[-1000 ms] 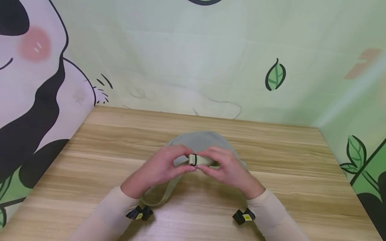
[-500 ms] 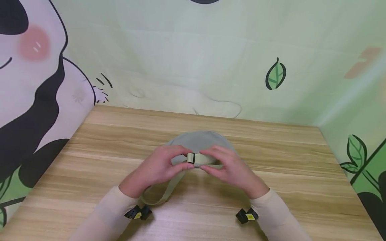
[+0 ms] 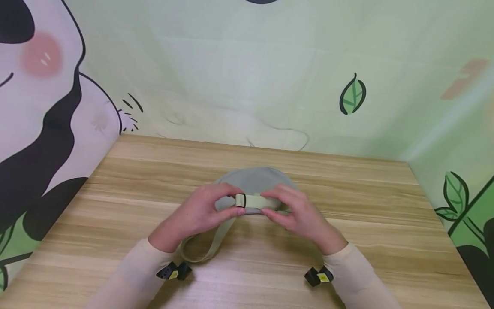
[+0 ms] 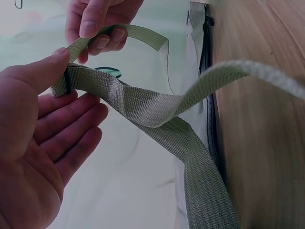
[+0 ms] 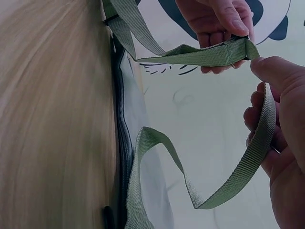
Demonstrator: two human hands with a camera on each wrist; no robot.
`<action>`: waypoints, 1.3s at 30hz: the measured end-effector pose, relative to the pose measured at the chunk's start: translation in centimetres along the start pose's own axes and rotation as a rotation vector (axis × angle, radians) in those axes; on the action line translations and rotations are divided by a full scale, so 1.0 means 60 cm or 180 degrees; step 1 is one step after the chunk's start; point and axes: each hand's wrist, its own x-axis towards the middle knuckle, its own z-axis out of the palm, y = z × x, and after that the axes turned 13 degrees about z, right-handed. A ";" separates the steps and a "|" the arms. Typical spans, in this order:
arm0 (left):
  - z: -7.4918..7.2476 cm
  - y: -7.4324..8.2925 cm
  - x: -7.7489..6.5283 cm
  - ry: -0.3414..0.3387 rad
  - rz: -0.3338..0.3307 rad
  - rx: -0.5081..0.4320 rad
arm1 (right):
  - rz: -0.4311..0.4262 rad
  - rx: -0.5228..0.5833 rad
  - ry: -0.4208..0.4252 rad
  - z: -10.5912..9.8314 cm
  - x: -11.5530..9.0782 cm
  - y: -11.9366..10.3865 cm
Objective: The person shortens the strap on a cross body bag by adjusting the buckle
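Note:
A grey zippered bag [image 3: 256, 175] lies on the wooden table, partly hidden behind the hands. Its pale green webbing strap [image 3: 252, 201] is raised in front of it. My left hand [image 3: 193, 210] pinches the strap at a black slider buckle [image 3: 244, 201] between thumb and fingers. A short way to the right, my right hand [image 3: 299, 214] pinches the same strap. In the left wrist view, twisted strap [image 4: 202, 176] loops down beside the bag's dark zipper [image 4: 209, 129]. From the right wrist view, another slack length of strap [image 5: 228, 183] hangs below the right hand.
A loose loop of strap [image 3: 197, 259] lies on the table [image 3: 366, 189] under the left wrist. Small black wrist devices [image 3: 318, 276] sit at both cuffs. Printed fabric walls with a panda [image 3: 96, 103] and leaves border the table at the back and sides.
The hands have drawn apart. My left hand moved slightly left with the buckle, and my right hand slid rightward, leaving more strap showing between them. The bag stays about where it was.

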 end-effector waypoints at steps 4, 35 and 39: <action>0.002 -0.001 0.002 -0.0023 0.0019 0.0023 | -0.0024 -0.0040 0.0008 0.001 0.003 -0.002; 0.001 0.002 0.010 -0.0301 0.0147 0.0310 | 0.0018 -0.0153 -0.0053 0.010 0.011 -0.014; 0.003 0.004 0.011 -0.0311 0.0204 0.0288 | -0.0055 -0.0211 -0.0083 0.012 0.014 -0.017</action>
